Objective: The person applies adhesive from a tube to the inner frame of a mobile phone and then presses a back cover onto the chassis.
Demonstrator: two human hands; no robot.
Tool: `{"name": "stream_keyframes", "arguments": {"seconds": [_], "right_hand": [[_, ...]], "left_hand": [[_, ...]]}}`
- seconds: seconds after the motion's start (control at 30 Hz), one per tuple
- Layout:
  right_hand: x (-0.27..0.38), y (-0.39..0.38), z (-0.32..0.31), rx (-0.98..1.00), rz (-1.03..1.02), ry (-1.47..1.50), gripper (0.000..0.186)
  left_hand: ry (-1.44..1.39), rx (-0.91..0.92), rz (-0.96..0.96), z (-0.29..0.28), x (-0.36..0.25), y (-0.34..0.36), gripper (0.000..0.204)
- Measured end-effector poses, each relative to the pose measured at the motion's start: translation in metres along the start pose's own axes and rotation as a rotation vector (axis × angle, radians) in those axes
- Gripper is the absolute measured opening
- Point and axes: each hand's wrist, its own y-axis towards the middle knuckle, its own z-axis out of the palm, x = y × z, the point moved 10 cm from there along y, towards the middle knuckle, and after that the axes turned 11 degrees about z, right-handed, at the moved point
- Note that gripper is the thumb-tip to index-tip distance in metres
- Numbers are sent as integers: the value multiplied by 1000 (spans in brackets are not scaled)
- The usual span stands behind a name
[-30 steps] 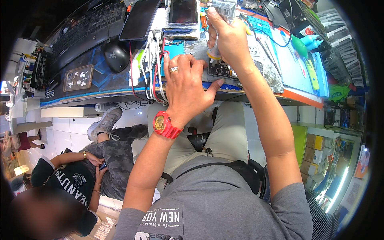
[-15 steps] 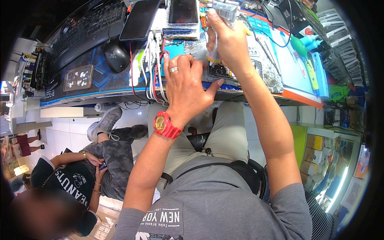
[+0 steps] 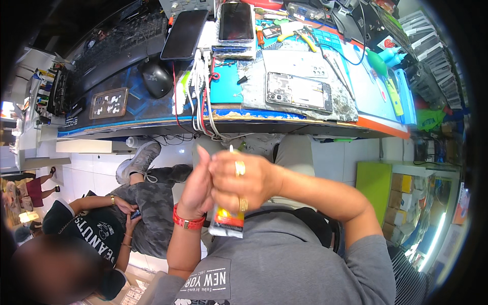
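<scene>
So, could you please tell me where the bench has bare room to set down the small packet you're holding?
Bare patches: the blue mat right of the opened phone, and the dark bench top between the mouse and the front edge. The cables and stacked phones crowd the centre.

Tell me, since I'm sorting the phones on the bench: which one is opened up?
The phone lying on the grey mat, right of the cable bundle: its insides show. The two dark phones further back show plain black faces.
</scene>
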Motion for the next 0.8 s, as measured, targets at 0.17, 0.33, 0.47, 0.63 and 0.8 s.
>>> {"name": "stream_keyframes", "arguments": {"seconds": [0.17,0.33,0.47,0.63,0.8], "right_hand": [[13,-93,35,217,83,-127,23],[2,-101,30,604,392,-139,32],[-43,-32,-42,450,455,-324,23],[-132,28,-41,366,443,-742,13],[-176,28,-6,565,514,-824,9]], "left_hand": [[176,-268,-224,-76,62,-23,47],[317,-315,-267,-126,89,4,38],[594,-215,-227,-109,85,22,36],[1096,-121,-94,-102,80,32,34],[1369,-111,59,-89,56,22,29]]}}
